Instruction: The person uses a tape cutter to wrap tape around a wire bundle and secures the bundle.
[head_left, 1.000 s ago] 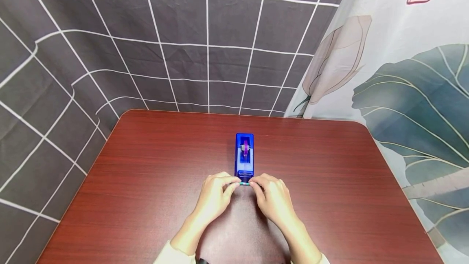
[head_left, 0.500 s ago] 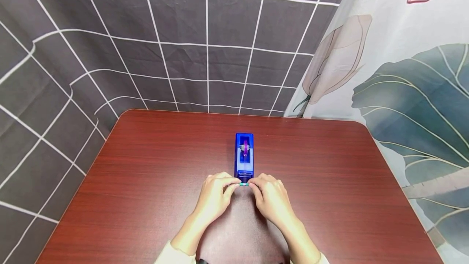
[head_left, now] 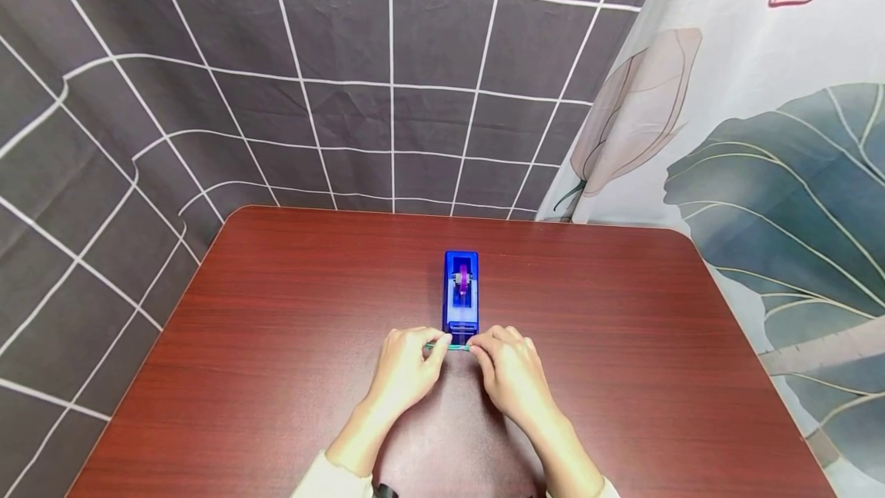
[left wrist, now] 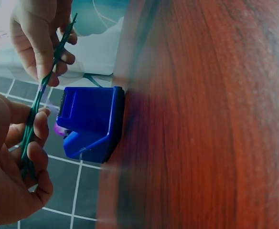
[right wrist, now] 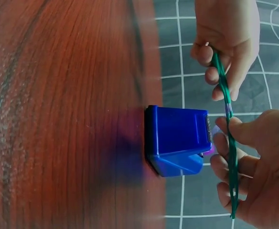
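Observation:
A thin bundle of green strands is held sideways just in front of a blue tape dispenser. Around the bundle's middle lies a short purplish band, apparently tape. My left hand pinches the bundle on the left of this band, its thumb on the near side. On the other side, my right hand pinches it between thumb and fingers close to the band. In the left wrist view, strand ends stick out beyond the fingers. The dispenser stands upright, its toothed cutter towards me, with a purple tape roll inside.
The red-brown wooden table extends on both sides of the dispenser. A dark gridded curtain hangs behind and to the left. At the right hangs a white curtain with large leaf prints.
My left fingers have shifted their hold, and the thumb now lies further forward across the bundle. More green shows left of that thumb. My right hand and the dispenser stay nearly still.

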Demonstrator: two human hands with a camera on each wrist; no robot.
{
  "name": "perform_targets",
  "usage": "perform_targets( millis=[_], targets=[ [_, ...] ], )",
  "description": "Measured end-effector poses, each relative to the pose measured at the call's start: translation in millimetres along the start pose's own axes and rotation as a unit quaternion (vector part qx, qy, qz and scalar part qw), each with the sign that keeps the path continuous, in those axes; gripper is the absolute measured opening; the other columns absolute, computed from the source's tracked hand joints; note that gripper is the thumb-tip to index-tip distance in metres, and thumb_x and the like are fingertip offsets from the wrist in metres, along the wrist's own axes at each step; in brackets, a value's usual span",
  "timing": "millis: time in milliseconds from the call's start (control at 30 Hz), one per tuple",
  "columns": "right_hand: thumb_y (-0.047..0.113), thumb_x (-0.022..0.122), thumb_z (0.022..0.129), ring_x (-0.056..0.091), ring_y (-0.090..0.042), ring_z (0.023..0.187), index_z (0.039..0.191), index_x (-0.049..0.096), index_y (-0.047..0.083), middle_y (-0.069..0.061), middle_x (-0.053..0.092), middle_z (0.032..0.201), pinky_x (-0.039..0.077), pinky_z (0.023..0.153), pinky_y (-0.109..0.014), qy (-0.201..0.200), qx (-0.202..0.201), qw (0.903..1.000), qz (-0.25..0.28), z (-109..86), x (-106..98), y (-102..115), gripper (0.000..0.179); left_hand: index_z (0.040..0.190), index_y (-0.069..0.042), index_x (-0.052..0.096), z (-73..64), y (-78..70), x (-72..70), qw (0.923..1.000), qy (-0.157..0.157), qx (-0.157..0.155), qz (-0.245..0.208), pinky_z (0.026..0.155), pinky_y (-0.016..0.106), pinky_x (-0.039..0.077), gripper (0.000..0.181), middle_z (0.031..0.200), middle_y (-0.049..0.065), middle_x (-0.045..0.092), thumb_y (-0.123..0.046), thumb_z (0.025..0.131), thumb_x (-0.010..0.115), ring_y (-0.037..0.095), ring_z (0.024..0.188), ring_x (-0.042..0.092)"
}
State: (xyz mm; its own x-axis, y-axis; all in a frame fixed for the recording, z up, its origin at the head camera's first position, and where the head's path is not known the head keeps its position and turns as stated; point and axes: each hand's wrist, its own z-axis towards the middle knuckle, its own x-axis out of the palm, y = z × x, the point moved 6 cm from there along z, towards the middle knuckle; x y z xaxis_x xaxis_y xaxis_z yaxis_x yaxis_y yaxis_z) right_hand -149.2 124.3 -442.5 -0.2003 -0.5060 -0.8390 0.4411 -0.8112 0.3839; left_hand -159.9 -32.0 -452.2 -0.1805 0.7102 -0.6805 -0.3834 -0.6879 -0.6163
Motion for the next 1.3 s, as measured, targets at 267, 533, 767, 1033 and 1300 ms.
perform_targets(
  millis=[267,533,767,1033,1300],
  targets=[
    [0.009,0.073,0.089,0.067,-0.021,0.078,0.092,0.074,0.011,0.000,0.070,0.082,0.044,0.065,-0.039,-0.010,-0.026,0.9996,-0.002,0.7,-0.5,2.5,0.004,0.085,-0.014,0.079,-0.1,2.3,0.7,0.9998,0.004,-0.017,-0.008,0.070,0.038,0.048,0.011,0.080,-0.002,0.074,-0.017,0.091,0.072,0.015,0.074,0.069],
    [0.008,0.077,0.087,0.066,-0.020,0.076,0.092,0.075,0.012,0.002,0.068,0.080,0.043,0.063,-0.037,-0.018,-0.032,0.9993,0.001,2.1,-2.2,1.8,0.007,0.085,-0.014,0.079,-0.1,4.8,1.2,0.9990,0.015,-0.038,-0.019,0.068,0.036,0.045,0.010,0.076,-0.006,0.069,-0.018,0.091,0.073,0.007,0.065,0.056],
    [0.008,0.079,0.086,0.063,-0.013,0.069,0.094,0.076,0.013,0.005,0.066,0.080,0.051,0.063,-0.037,-0.017,-0.017,0.9997,0.009,2.0,-2.3,0.9,0.010,0.085,-0.014,0.079,0.3,5.6,1.2,0.9984,0.017,-0.045,-0.031,0.068,0.034,0.042,0.009,0.073,-0.009,0.065,-0.018,0.090,0.074,0.004,0.064,0.047],
    [0.010,0.075,0.090,0.064,-0.013,0.071,0.094,0.076,0.011,0.005,0.066,0.082,0.052,0.063,-0.038,0.009,0.012,0.9999,0.008,2.0,0.2,-1.2,0.004,0.085,-0.014,0.079,-0.5,5.1,1.0,0.9987,0.011,-0.034,-0.036,0.068,0.034,0.041,0.006,0.073,-0.010,0.063,-0.017,0.089,0.075,0.004,0.065,0.048],
    [0.008,0.071,0.093,0.064,-0.017,0.075,0.087,0.074,0.010,0.002,0.064,0.078,0.053,0.067,-0.039,0.025,0.013,0.9995,0.012,2.8,1.4,-1.7,0.006,0.085,-0.014,0.079,-1.4,6.2,2.7,0.9986,0.010,-0.031,-0.043,0.068,0.032,0.040,0.005,0.073,-0.011,0.063,-0.016,0.088,0.077,0.004,0.066,0.050]
  ],
)
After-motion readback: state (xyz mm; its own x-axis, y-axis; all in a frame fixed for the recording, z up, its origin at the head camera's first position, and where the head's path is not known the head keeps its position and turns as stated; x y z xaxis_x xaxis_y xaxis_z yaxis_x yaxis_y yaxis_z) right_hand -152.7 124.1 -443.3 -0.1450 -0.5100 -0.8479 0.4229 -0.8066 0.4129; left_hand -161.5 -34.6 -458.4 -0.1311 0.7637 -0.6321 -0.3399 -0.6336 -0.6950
